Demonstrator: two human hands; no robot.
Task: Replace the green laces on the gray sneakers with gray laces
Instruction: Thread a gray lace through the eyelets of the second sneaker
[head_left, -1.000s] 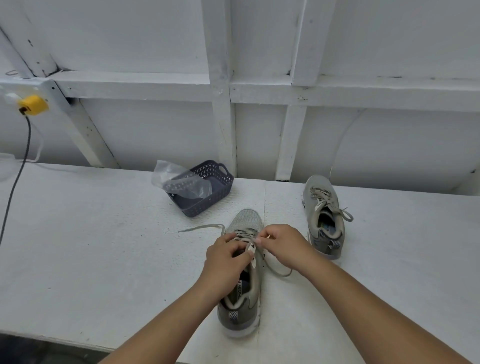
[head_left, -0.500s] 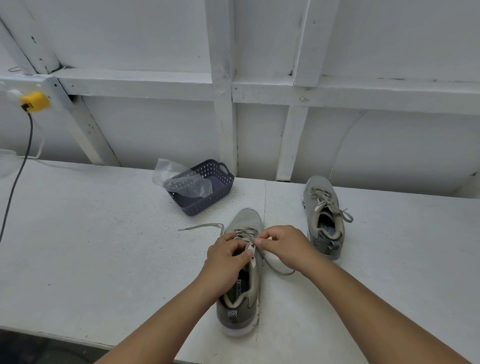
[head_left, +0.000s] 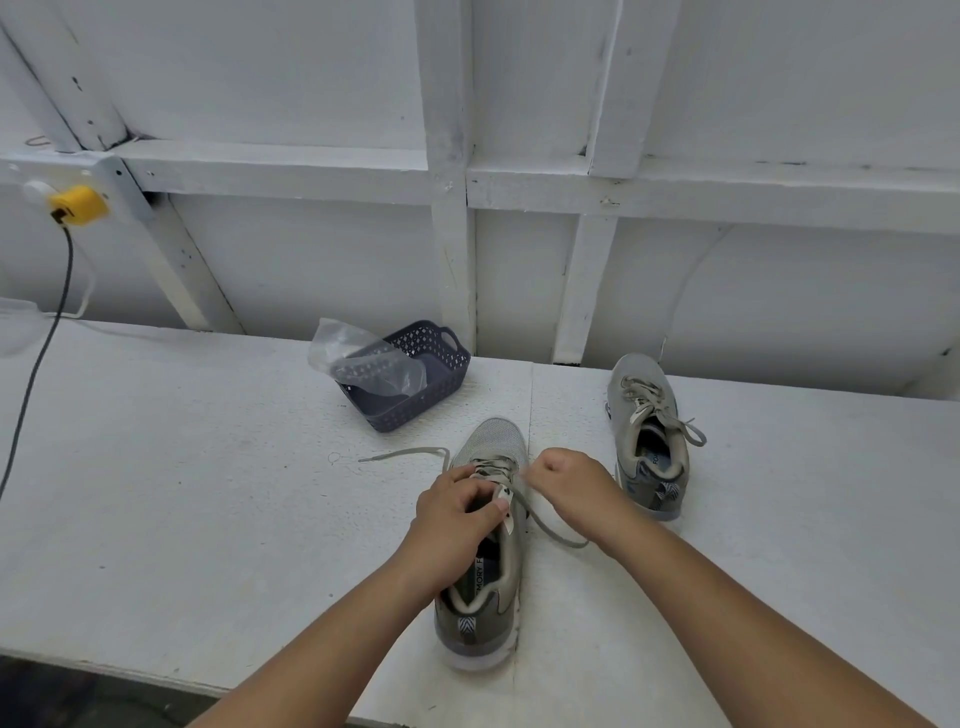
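Plastic bag (head_left: 358, 358) in basket (head_left: 441, 384), second sneaker (head_left: 647, 436)

Near sneaker (head_left: 485, 545): insole print reads "MORY F", rest cut off by the collar. Far sneaker (head_left: 647, 436): insole shows "FO", rest hidden. No other legible txt.
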